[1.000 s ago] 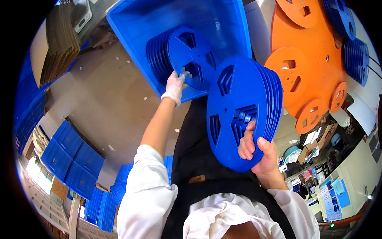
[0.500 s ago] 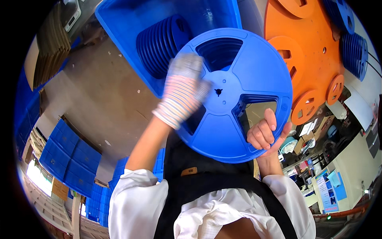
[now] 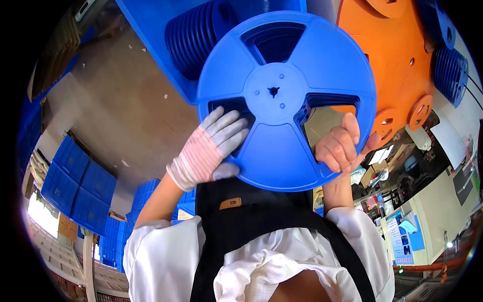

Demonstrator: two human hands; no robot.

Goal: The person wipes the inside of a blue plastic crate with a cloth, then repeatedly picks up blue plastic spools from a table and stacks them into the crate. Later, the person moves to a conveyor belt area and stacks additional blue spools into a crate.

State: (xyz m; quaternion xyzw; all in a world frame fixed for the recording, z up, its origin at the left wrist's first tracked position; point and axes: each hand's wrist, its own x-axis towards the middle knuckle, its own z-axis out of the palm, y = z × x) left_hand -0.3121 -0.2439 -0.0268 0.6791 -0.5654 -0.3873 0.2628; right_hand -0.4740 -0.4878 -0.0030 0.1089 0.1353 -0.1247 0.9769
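A large round blue plastic reel faces me, with a small keyed hole at its hub and open windows around it. Through the windows several layered blue edges show behind the front face, like more reels stacked there. My right hand is bare and grips the lower right rim, fingers curled through a window and thumb outside. My left hand, in a striped, grey-fingered glove, lies against the lower left of the reel with its fingers stretched out by the left window. Its thumb is near the bottom rim.
Beyond the reel stands a blue bin holding a row of blue reels. An orange board with round orange discs is at the right, beside more blue reels. Blue boxes stand at the left on the floor.
My left hand has come down from the reel's upper left face to its lower left edge. My right hand keeps its grip; the reel sits slightly higher in view.
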